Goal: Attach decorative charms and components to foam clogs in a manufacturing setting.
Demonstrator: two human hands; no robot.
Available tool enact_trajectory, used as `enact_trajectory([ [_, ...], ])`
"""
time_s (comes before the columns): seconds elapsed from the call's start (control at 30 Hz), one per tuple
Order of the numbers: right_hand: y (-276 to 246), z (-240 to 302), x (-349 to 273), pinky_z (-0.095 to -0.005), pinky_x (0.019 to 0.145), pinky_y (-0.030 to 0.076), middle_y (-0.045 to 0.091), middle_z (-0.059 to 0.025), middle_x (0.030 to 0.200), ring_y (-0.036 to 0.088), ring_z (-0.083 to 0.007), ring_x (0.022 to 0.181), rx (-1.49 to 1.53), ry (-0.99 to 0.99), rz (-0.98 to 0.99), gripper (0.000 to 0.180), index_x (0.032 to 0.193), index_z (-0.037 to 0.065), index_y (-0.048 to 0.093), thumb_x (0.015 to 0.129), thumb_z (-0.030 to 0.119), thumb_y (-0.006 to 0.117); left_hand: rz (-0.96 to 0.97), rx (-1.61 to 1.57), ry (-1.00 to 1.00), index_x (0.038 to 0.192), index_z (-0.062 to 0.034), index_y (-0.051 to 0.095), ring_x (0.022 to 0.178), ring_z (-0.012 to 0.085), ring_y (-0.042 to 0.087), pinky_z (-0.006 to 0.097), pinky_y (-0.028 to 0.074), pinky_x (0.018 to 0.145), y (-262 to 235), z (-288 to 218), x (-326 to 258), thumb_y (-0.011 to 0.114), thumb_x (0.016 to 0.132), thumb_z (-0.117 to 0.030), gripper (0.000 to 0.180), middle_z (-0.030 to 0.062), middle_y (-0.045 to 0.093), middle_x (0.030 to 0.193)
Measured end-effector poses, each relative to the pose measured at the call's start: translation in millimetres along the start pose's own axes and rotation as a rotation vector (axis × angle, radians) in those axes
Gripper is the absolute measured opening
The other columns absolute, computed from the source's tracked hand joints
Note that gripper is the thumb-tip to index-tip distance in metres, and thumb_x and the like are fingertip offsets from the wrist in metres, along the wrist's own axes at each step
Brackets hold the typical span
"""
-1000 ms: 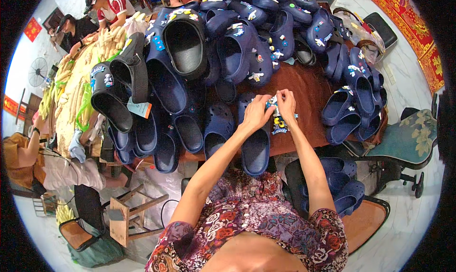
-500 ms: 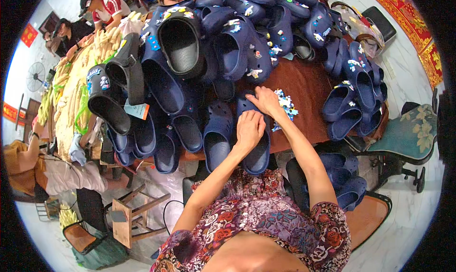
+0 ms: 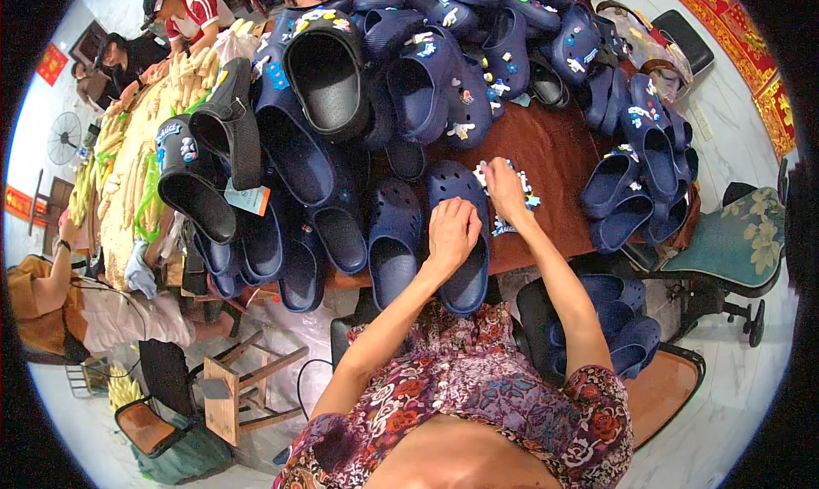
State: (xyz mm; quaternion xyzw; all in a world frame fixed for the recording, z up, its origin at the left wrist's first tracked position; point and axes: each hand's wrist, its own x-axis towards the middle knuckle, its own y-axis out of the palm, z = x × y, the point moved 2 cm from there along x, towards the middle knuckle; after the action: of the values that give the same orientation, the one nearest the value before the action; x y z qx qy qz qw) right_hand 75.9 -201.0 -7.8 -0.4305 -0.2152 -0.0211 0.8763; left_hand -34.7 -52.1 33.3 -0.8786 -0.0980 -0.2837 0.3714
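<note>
Brown-cloth-covered desk [image 3: 559, 148]: heaped at its far side with a pile of navy-blue clogs decorated with small figures [image 3: 505, 54].
Navy-blue, moulded clog with a perforated toe [image 3: 469, 277]: placed at the near edge, toe pointed away, heel apparently overhanging; a matching plain navy clog [image 3: 393, 254] is set just to its left.
Left hand [image 3: 452, 233]: laid over the clog's foot opening with fingers curled; whether the rim is gripped cannot be told.
Right hand [image 3: 505, 190]: lowered over small white, blue and yellow charms [image 3: 530, 200] beside the clog, fingers bent; whether one is pinched cannot be told.
Clog's handling: judged light, springy and grippy, best held by the side rim or heel.
Charms' handling: judged light, rubbery and easily dropped, best pinched at the edges.
</note>
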Motion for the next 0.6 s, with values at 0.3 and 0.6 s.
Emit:
enact_trajectory([
  [0.3, -33.9, -18.8, -12.2, -0.0416, 0.082, 0.049, 0.057, -0.0185, 0.104, 0.060, -0.0347, 0.094, 0.259, 0.094, -0.048, 0.025, 0.109, 0.000, 0.052, 0.091, 0.014, 0.062, -0.011, -0.011, -0.014, 0.089, -0.0032, 0.063, 0.099, 0.0339, 0.060, 0.044, 0.046, 0.086, 1.4, 1.8, -1.7, 0.061, 0.086, -0.011, 0.009, 0.0141, 0.065, 0.094],
  [0.6, -41.7, -38.3, -23.8, -0.0461, 0.095, 0.043, 0.056, -0.0192, 0.117, 0.053, -0.0374, 0.110, -0.030, 0.025, -0.141, 0.032, 0.121, 0.001, 0.055, 0.094, 0.017, 0.057, 0.002, -0.039, -0.022, 0.092, -0.0021, 0.064, 0.100, 0.0341, 0.060, 0.044, 0.046, 0.086, -1.6, 3.5, -3.4, 0.061, 0.086, -0.011, 0.011, 0.0146, 0.066, 0.097],
])
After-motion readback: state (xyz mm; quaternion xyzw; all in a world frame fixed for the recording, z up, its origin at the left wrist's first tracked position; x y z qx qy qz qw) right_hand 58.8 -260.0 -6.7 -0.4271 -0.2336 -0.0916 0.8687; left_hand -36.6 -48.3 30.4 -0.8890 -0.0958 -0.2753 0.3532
